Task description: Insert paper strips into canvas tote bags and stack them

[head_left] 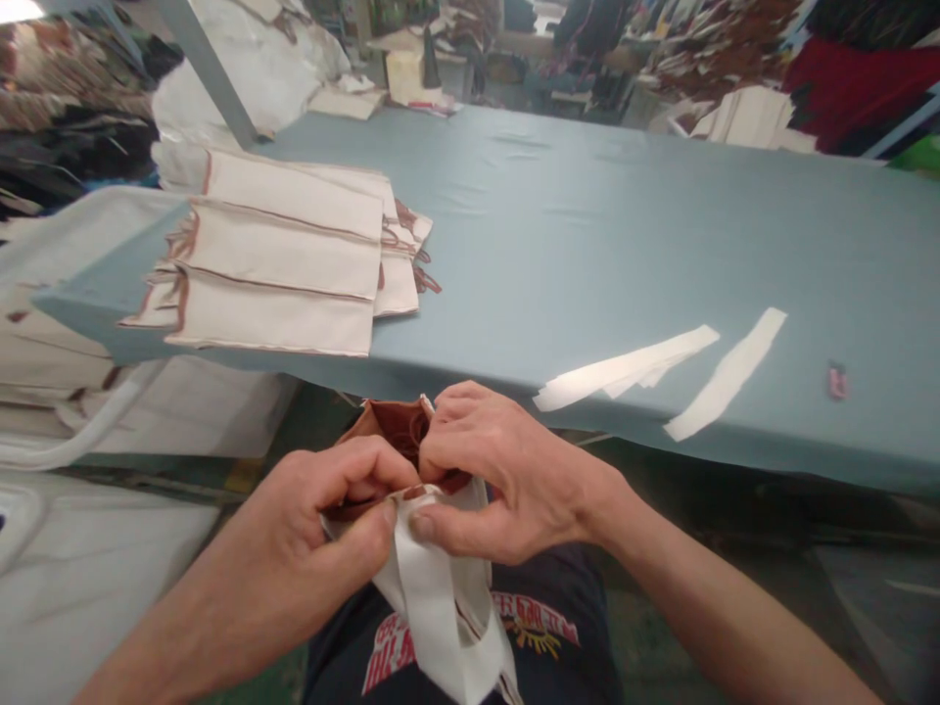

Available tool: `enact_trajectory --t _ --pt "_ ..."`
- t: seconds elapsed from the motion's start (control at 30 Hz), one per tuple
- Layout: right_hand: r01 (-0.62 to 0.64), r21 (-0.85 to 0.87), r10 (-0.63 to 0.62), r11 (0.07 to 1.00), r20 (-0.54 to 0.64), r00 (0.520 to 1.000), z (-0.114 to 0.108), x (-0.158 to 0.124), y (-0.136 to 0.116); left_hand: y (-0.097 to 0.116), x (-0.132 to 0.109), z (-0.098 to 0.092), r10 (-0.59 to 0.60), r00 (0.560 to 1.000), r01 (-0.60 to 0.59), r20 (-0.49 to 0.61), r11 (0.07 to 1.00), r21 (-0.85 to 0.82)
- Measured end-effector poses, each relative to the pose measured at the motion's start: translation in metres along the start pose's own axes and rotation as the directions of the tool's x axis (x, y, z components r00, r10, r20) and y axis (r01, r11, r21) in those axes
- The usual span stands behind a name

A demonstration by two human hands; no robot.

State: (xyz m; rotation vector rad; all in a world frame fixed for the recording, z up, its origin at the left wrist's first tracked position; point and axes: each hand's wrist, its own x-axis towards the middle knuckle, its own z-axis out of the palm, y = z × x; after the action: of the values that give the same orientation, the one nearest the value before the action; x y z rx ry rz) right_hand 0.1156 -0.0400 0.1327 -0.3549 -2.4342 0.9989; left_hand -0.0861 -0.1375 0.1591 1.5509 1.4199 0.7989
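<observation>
A cream fabric bag with a brown lining is held at its top edge in front of my body. My left hand pinches the edge between thumb and forefinger. Close beside it, my right hand grips the same rim, its thumb on the outside and its fingers reaching into the opening. A white strip hangs down from between my two thumbs over the bag's side. Whether the strip is fixed to the rim is hidden by my fingers.
A blue-covered table stretches ahead. Stacked cream bag pieces lie on its left. White strips rest near the front edge, with a small pinkish object farther right. White bins stand at left; fabric piles fill the background.
</observation>
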Motion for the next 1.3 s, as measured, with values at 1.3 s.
enact_trajectory --t 1.3 --pt "-0.130 0.188 0.141 0.974 -0.047 0.989 0.014 -0.018 0.010 -0.039 -0.006 -0.004 -0.194 0.972 0.225 0.131 0.928 -0.296"
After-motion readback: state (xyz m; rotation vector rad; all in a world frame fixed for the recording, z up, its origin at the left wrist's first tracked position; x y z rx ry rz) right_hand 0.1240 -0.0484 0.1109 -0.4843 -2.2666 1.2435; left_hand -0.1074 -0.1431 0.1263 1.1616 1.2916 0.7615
